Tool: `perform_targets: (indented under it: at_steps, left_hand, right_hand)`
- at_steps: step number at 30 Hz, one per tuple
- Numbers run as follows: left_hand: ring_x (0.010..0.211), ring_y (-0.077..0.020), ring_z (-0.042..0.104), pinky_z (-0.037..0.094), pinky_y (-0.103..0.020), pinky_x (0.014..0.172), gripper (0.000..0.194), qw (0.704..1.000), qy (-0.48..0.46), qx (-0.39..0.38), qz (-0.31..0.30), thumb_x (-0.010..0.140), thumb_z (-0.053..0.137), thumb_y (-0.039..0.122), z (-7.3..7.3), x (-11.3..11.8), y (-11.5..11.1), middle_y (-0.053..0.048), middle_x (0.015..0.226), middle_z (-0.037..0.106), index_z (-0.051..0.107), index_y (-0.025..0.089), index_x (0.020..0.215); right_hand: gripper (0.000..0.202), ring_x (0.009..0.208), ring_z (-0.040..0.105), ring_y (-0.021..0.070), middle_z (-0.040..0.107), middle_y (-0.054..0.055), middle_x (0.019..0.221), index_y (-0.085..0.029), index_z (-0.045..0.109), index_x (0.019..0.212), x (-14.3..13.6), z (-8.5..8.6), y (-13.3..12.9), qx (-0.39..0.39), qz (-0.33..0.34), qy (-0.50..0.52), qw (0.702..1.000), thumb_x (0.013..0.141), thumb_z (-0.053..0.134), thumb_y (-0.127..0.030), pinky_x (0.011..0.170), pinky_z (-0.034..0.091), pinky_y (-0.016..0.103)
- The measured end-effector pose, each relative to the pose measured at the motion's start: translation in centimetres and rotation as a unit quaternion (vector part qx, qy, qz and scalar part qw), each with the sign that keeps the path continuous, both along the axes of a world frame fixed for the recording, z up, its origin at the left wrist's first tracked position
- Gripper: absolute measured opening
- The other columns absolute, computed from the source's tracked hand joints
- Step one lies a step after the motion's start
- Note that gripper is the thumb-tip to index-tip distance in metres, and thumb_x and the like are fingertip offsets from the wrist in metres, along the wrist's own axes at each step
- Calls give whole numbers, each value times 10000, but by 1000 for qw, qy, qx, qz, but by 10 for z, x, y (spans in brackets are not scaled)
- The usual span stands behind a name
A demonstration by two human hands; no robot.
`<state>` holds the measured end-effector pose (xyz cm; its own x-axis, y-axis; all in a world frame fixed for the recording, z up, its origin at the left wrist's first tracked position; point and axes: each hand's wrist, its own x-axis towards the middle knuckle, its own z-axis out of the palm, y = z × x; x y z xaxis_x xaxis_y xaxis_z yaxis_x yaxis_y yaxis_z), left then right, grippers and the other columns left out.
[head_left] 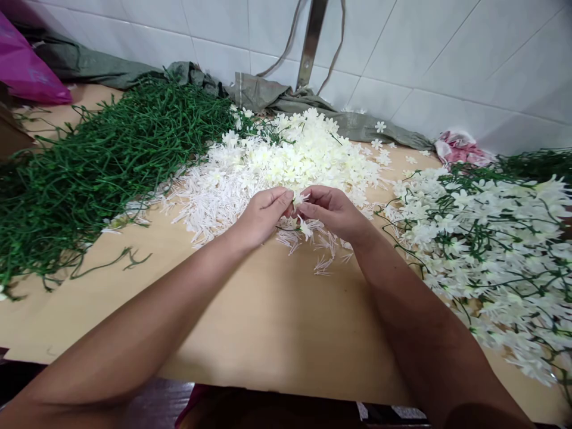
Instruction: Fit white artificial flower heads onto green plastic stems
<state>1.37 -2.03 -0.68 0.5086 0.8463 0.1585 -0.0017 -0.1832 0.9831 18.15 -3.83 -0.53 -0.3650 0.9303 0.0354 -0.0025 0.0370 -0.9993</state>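
Observation:
My left hand (pixel 267 215) and my right hand (pixel 333 210) meet above the middle of the table, fingers closed in a pinch. Between them is a white artificial flower (pixel 301 201), gripped from the right by my right fingertips. The left fingers pinch a green artificial stem, mostly hidden by the hand; another white bloom (pixel 306 229) hangs just below. Right behind the hands lies a heap of loose pale-yellow and white petal pieces (pixel 308 152). White spiky stamen pieces (pixel 214 205) spread to its left, and a few lie under my right hand.
A big pile of green plastic stems (pixel 111 143) covers the left side. Finished-looking white flowers on stems (pixel 500 238) are heaped at right. Grey-green cloth (pixel 263 92) runs along the tiled wall (pixel 402 59). A magenta bag (pixel 31 65) sits far left on the table (pixel 286 333).

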Motion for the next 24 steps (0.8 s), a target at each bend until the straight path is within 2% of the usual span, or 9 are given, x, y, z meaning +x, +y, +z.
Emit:
perform_targets:
  at_steps: [5, 11, 17, 24]
  left_hand:
    - [526, -79, 304, 284, -236, 543, 305, 999, 42, 9, -5, 854, 415, 280, -1, -3, -1, 49, 542, 356, 414, 179, 565]
    - [518, -75, 288, 271, -230, 532, 315, 998, 59, 28, -15, 860, 432, 284, -1, -5, 5, 55, 537, 328, 399, 179, 565]
    - [498, -70, 305, 259, -226, 510, 287, 997, 66, -5, -27, 859, 425, 221, -1, -5, 6, 51, 528, 348, 440, 165, 577]
    - [477, -68, 309, 262, -220, 484, 294, 997, 34, -52, -52, 870, 436, 284, -11, -5, 4, 49, 532, 348, 395, 181, 598]
  right_hand:
    - [224, 558, 516, 51, 613, -22, 608, -159, 576, 661, -3, -2, 0, 14, -40, -26, 999, 723, 707, -330, 561, 416, 210]
    - [175, 538, 504, 46, 593, -35, 567, -155, 569, 618, -8, -4, -2, 21, -94, -32, 995, 677, 708, -243, 540, 400, 204]
    - [141, 557, 540, 50, 613, -36, 577, -162, 568, 610, -12, -10, -2, 16, -93, 8, 995, 694, 663, -224, 569, 432, 199]
    - [130, 534, 538, 53, 597, -46, 544, -163, 562, 594, -13, -14, -1, -2, -80, 24, 996, 668, 663, -193, 542, 413, 192]
